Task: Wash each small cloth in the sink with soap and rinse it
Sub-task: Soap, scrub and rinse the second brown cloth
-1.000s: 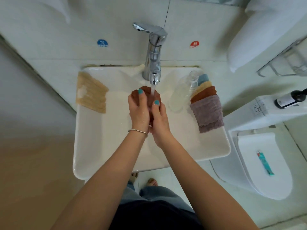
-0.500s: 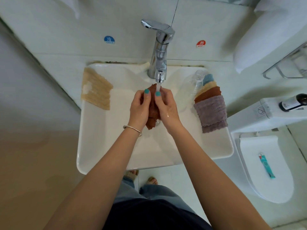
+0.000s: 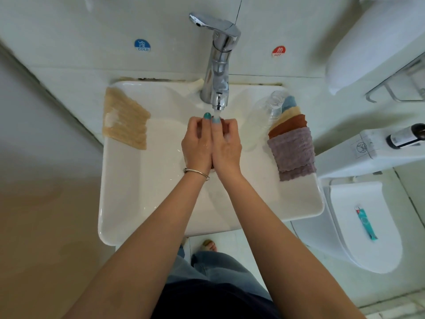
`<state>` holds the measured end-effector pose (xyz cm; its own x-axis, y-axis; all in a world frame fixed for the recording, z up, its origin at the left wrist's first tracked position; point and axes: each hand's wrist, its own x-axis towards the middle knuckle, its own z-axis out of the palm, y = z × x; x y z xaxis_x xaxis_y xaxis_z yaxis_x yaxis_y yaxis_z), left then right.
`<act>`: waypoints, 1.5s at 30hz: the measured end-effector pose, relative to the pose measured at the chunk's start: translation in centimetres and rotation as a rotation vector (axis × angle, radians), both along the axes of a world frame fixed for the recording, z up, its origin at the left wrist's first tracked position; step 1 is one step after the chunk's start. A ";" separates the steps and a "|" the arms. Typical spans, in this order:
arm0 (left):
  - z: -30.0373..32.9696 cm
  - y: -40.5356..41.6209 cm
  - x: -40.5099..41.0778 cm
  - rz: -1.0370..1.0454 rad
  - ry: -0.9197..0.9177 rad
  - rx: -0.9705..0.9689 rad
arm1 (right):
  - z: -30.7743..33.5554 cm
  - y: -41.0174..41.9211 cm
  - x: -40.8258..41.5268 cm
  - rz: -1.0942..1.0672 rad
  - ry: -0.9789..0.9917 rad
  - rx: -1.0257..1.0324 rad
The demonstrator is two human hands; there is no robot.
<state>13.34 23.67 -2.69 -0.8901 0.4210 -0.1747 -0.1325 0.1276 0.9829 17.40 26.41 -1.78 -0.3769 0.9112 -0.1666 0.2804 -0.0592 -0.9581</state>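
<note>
Hands press together now: left hand (image 3: 197, 143) and right hand (image 3: 226, 143) squeeze the rust-brown cloth (image 3: 224, 125), almost hidden between curled fingers, where half a second ago it hung visible. Faucet (image 3: 218, 65) water hits it over the sink (image 3: 128, 185), so rinsing seems underway; stacked cloths (image 3: 291, 143) wait.

Soft, even daylight fills the scene, with a cool greenish cast on the wall tiles. The chrome faucet (image 3: 219, 65) carries bright highlights, and wet glints show in the white sink (image 3: 128, 192) below it. Faint shadows lie under both forearms. Wide-angle distortion bends the sink's edges; left of the sink the view turns dim and blurred.
</note>
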 end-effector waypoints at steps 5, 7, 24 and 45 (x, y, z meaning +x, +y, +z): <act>-0.4 1.1 0.1 0.118 -0.007 0.019 | -0.4 0.7 -0.6 0.028 -0.076 0.077; -0.6 1.2 0.0 0.140 -0.060 0.037 | -0.7 0.9 -0.7 0.063 -0.111 0.117; -0.6 -1.6 -0.5 -0.022 -0.150 -0.001 | -0.1 0.9 1.4 0.103 0.152 -0.014; 0.6 -1.3 -1.1 -0.154 -0.017 0.011 | 0.2 1.1 3.2 0.226 0.124 0.038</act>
<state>12.28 22.36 -2.08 -0.8119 0.5542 -0.1838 -0.1291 0.1367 0.9822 20.56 27.51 -1.62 -0.5872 0.8061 -0.0738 0.1630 0.0284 -0.9862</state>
